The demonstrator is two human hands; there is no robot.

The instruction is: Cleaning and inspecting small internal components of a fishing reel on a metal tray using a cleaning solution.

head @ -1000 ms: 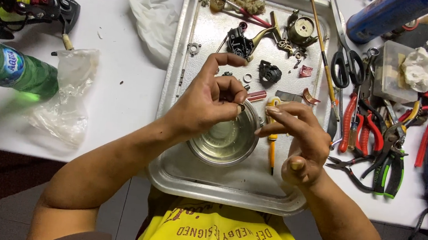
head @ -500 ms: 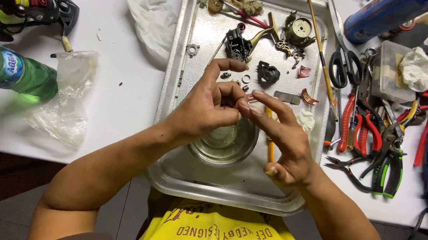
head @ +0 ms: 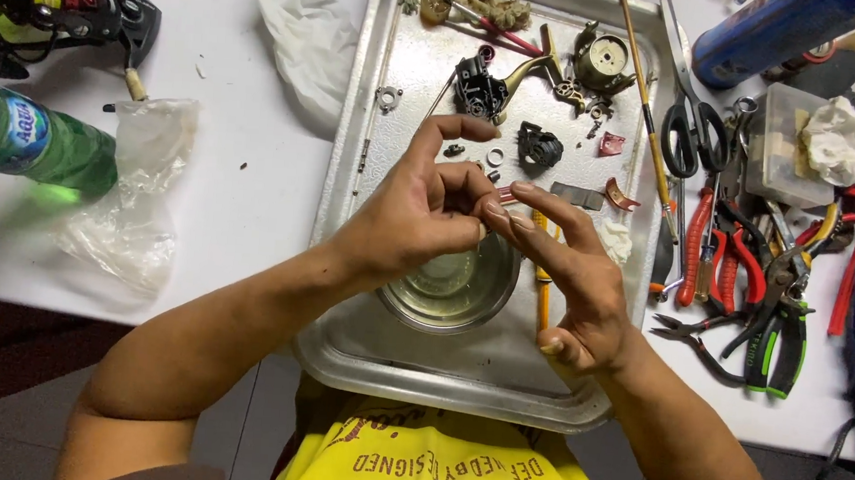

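Two hands pinch a small part over a bowl on a tray.

The left hand (head: 419,214) and right hand (head: 571,270) meet fingertip to fingertip, together gripping a tiny reddish part (head: 507,195) above the glass bowl (head: 449,292), which sits on the metal tray (head: 457,387) among loose pieces.

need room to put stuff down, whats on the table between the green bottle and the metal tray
In the head view, a crumpled clear plastic bag lies between the green bottle and the tray; beyond the bag, bare white table reaches the tray's edge.
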